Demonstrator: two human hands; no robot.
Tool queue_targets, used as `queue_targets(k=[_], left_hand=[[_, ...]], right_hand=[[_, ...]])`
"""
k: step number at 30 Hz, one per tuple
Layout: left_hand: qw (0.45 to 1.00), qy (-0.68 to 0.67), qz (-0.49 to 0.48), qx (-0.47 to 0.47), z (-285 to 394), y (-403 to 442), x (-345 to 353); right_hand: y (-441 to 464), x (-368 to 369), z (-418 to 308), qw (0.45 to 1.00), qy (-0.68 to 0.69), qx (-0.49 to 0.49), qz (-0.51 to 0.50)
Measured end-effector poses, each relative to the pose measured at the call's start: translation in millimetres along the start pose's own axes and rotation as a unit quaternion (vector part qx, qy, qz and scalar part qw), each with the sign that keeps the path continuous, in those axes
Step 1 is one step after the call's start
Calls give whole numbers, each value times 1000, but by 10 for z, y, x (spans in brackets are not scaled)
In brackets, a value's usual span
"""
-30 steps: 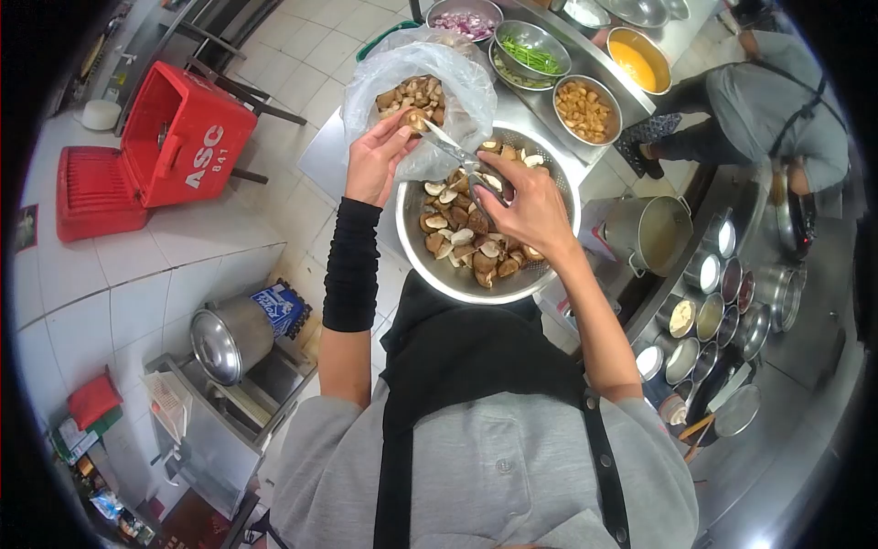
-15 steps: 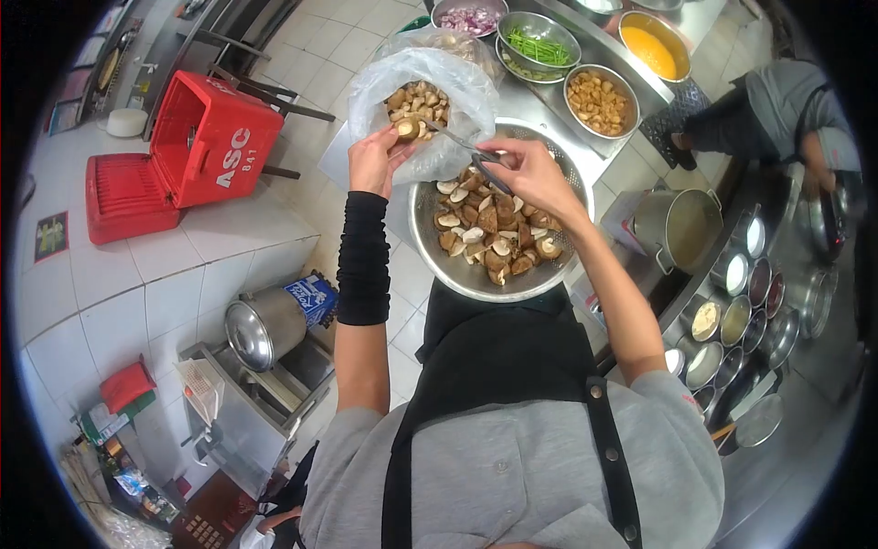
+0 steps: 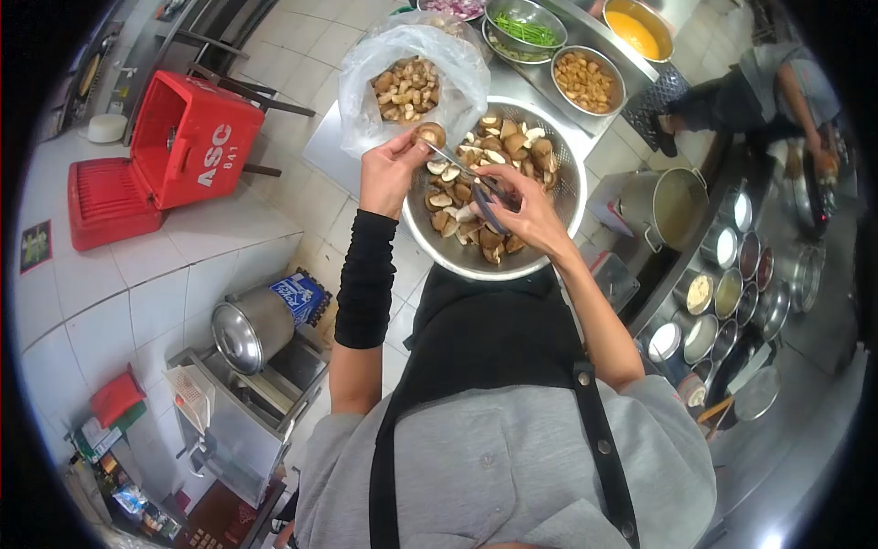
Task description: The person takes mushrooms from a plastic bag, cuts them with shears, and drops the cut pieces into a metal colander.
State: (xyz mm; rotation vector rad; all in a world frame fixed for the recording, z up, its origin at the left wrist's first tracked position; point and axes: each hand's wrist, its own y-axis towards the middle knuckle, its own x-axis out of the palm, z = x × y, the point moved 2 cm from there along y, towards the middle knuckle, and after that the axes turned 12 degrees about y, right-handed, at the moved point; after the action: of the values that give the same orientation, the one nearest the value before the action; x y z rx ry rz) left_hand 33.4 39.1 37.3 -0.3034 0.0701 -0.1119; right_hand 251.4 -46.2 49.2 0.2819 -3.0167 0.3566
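My left hand [image 3: 390, 170] pinches a brown mushroom [image 3: 429, 136] near the left rim of a metal colander [image 3: 574, 188]. In my right hand [image 3: 521, 212] is a pair of scissors [image 3: 487, 203], their blades reaching left to the mushroom; whether the blades are apart or together I cannot tell. Cut mushroom pieces [image 3: 492, 240] fill much of the colander below my hands. Beyond my left hand stands a clear plastic bag [image 3: 358, 108], open at the top, with whole mushrooms [image 3: 405, 89] inside.
Metal bowls of green vegetable pieces [image 3: 524, 29], browned chunks [image 3: 588, 82] and yellow liquid [image 3: 634, 35] stand at the back. A red cool box [image 3: 206, 146] lies open at left. At right are a large pot [image 3: 660, 209], several small containers and another person [image 3: 764, 91].
The mushroom in my left hand has come from over the bag to the colander's rim, its round cap now showing. My right hand and scissors have moved toward me. The camera view has shifted slightly.
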Motion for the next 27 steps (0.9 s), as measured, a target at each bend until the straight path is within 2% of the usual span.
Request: queue_targets(k=[2, 5, 6, 9, 10, 13, 15, 16, 19, 20, 23, 25, 27], left_hand=[[998, 12, -54, -11, -92, -75, 15], [993, -11, -114, -21, -136, -201, 70], [991, -15, -129, -29, -176, -225, 64], [981, -2, -188, -50, -274, -271, 3], [976, 7, -208, -61, -275, -283, -8], [962, 35, -261, -75, -321, -374, 14], [954, 47, -286, -77, -367, -479, 101], [960, 54, -272, -49, -457, -539, 133], [929, 274, -225, 110, -598, -569, 127], [902, 341, -255, 67, -609, -541, 103], [857, 456, -82, 226, -740, -640, 180], [839, 469, -147, 236, -734, -649, 314], [758, 591, -218, 170, -806, -732, 478]], right_hand=[[-96, 10, 49, 1000, -25, 3, 5], [-271, 61, 252, 999, 33, -11, 40], [-335, 137, 275, 995, 65, -43, 61], [-559, 230, 276, 994, 66, -8, 92], [-638, 216, 310, 994, 11, 3, 104], [-895, 251, 377, 988, 29, 66, 136], [-1072, 316, 366, 981, 50, 59, 180], [-1161, 305, 366, 976, 57, 51, 203], [-1382, 267, 401, 951, 143, 34, 273], [-1451, 196, 516, 940, 182, 13, 288], [-1475, 76, 687, 912, 246, -22, 328], [-1429, -36, 737, 906, 247, -26, 342], [-1355, -141, 672, 914, 223, -43, 337]])
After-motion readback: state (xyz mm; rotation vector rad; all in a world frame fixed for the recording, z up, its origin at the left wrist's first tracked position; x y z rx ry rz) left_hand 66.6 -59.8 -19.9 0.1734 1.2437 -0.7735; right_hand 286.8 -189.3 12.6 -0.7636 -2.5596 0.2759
